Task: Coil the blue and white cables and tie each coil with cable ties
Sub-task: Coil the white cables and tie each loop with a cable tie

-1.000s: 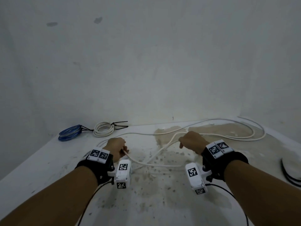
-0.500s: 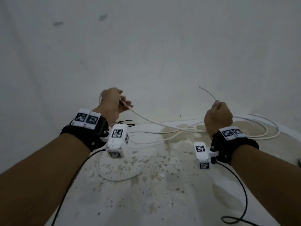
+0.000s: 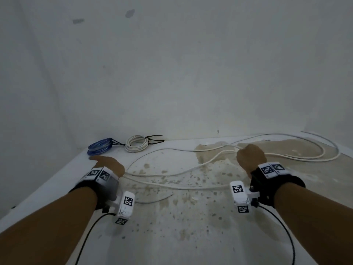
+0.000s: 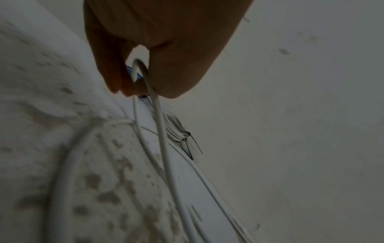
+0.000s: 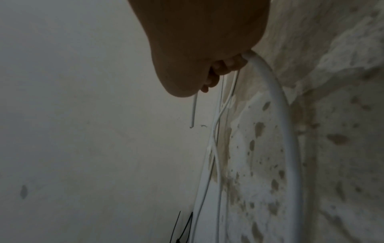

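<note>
Table (image 3: 191, 236): a stained white surface is lying below both forearms, meeting a pale wall (image 3: 181, 73) at the far edge.
Left hand (image 3: 109, 166): it is hovering low at the left; in the left wrist view the thumb and fingers (image 4: 116, 74) are pinching a bend of the loose white cable.
Right hand (image 3: 250, 156): it is sitting at the right as a fist; in the right wrist view the fingers (image 5: 224, 65) are curling round the same cable, with a short free end sticking out past the thumb.
Loose white cable (image 3: 172, 174): it is running slack across the table between the two hands, then trailing in wide loops to the far right.
White coil (image 3: 136, 145): it is lying near the far wall, bound with a black cable tie (image 3: 152, 139).
Blue coil (image 3: 100, 148): it is lying just left of the white coil, beyond the left hand, with a black tie at its right side.
</note>
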`<state>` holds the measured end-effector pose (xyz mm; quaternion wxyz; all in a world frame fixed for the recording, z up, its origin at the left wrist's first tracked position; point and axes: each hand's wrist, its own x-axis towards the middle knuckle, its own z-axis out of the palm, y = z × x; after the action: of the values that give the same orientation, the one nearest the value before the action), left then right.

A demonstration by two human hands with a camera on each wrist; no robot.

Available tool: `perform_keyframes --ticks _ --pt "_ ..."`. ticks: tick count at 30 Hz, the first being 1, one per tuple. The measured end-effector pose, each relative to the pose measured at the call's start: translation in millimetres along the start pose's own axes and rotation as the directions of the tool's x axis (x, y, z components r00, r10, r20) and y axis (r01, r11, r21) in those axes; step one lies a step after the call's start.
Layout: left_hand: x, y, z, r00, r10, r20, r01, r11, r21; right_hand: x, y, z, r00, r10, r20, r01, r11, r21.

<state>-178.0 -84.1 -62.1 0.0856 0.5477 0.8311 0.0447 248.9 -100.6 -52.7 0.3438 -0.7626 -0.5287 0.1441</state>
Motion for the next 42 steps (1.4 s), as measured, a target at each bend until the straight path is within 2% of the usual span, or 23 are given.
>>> perform_keyframes --ticks 1,3,5,7,9,10,13,17,20,25,27,28,29,30,31,32,33,34,36,37,38,40,42 --pt "-5.1 -8.4 0.9 0.999 0.046 0.007 -0.046 0.99 0.133 -0.2 3.5 -2.0 1.0 0.019 -0.007 -0.019 1.0 -0.009" --pt "-23.0 -12.8 -2.6 0.998 0.048 0.036 -0.054 0.981 0.185 2.3 11.2 -2.5 0.999 0.046 -0.02 -0.046 0.999 0.01" --pt "-23.0 -12.2 1.2 0.989 0.14 -0.049 -0.142 0.989 -0.032 5.3 14.4 2.2 0.999 0.039 -0.019 -0.038 0.996 0.076" --pt "-20.9 5.1 -2.9 0.953 0.149 -0.263 -0.248 0.883 -0.399 10.4 9.5 7.3 0.998 0.062 -0.012 -0.058 0.974 0.221" --pt "-15.8 24.6 -8.6 0.846 0.178 -0.503 -0.471 0.69 -0.55 8.6 -2.7 3.2 0.991 0.133 -0.006 -0.109 0.833 0.542" --pt "-10.7 33.8 -12.5 0.829 0.186 -0.527 -0.507 0.649 -0.567 8.3 -7.3 0.4 0.985 0.168 0.025 -0.139 0.713 0.688" --pt "15.0 53.5 -8.0 0.867 0.235 -0.441 -0.455 0.735 -0.503 -3.6 -18.9 -16.7 0.975 0.117 0.191 -0.223 0.454 0.863" --pt "32.5 69.9 21.1 0.941 0.147 -0.304 -0.266 0.878 -0.398 -6.0 -21.1 -35.2 0.945 -0.015 0.327 -0.305 0.32 0.897" --pt "27.1 74.7 38.3 0.964 0.063 -0.258 -0.166 0.901 -0.401 -6.5 -21.5 -37.2 0.933 -0.004 0.359 -0.336 0.337 0.879" --pt "-14.4 73.7 37.6 0.977 -0.012 -0.212 -0.076 0.911 -0.406 -11.8 -31.0 -27.3 0.949 0.183 0.255 -0.31 0.422 0.852" --pt "-41.6 69.3 28.6 0.968 -0.037 -0.249 -0.061 0.924 -0.376 -18.2 -42.4 -31.9 0.945 0.249 0.21 -0.322 0.621 0.714" --pt "-55.5 66.3 23.4 0.959 -0.033 -0.281 -0.065 0.941 -0.331 -23.8 -50.9 -35.8 0.94 0.291 0.176 -0.331 0.666 0.669" --pt "-68.6 63.3 18.3 0.947 -0.015 -0.321 -0.08 0.956 -0.281 -30.8 -55.1 -35.1 0.943 0.33 0.031 -0.29 0.774 0.563" --pt "-82.3 61.6 12.9 0.937 0.026 -0.349 -0.115 0.964 -0.239 -34.2 -56.7 -37.0 0.959 0.28 -0.053 -0.226 0.86 0.458" --pt "-98.0 61.3 6.8 0.939 0.092 -0.332 -0.17 0.962 -0.213 -37.4 -58.4 -40.4 0.965 0.25 -0.072 -0.199 0.887 0.416" --pt "-116.3 63.7 1.7 0.958 0.17 -0.232 -0.227 0.941 -0.25 -37.2 -59.7 -41.9 0.973 0.217 -0.073 -0.168 0.894 0.415" --pt "-133.6 68.8 -1.2 0.972 0.225 -0.061 -0.232 0.9 -0.369 -44.0 -65.8 -45.3 0.961 0.263 -0.088 -0.203 0.885 0.419" --pt "-151.0 76.8 -3.7 0.955 0.263 0.134 -0.153 0.83 -0.536 -48.1 -68.8 -46.1 0.959 0.269 -0.086 -0.208 0.881 0.426" --pt "-176.5 96.2 -7.6 0.833 0.342 0.435 0.161 0.603 -0.781 -62.2 -72.9 -45.1 0.97 0.228 -0.079 -0.16 0.854 0.495" --pt "-180.1 105.6 -7.9 0.789 0.39 0.475 0.299 0.432 -0.851 -74.5 -78.5 -45.9 0.964 0.262 -0.042 -0.202 0.827 0.524" --pt "-178.6 113.5 -8.1 0.792 0.405 0.456 0.39 0.239 -0.889 -80.0 -79.3 -44.7 0.975 0.221 -0.017 -0.175 0.812 0.556" --pt "-169.3 122.5 -9.2 0.852 0.347 0.391 0.449 -0.1 -0.888 -95.7 -85.4 -43.3 0.977 0.202 0.068 -0.202 0.776 0.597" --pt "-161.4 126.4 -14.2 0.901 0.275 0.334 0.411 -0.303 -0.86 -101.4 -79.9 -33.4 0.965 0.171 0.197 -0.261 0.613 0.746"
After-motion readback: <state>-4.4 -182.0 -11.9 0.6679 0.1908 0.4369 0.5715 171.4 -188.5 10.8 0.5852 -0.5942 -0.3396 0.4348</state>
